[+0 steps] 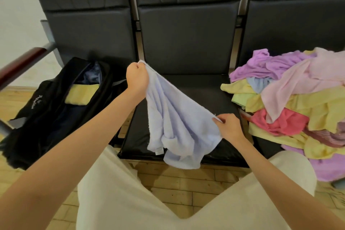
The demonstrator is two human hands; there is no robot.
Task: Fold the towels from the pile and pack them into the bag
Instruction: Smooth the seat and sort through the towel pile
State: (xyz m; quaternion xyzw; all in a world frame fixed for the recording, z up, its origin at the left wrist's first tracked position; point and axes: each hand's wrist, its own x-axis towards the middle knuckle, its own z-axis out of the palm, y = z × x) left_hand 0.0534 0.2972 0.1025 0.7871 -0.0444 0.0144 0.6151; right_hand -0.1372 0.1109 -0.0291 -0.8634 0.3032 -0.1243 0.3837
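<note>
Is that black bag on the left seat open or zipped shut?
Open. The black fabric bag gapes along its top, and a folded yellow towel lies visible inside the opening.

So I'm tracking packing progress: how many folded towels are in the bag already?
1 visible: a folded yellow towel lies in the open black bag on the left seat. Others may be hidden deeper inside. The light blue towel is held unfolded by both hands.
</note>
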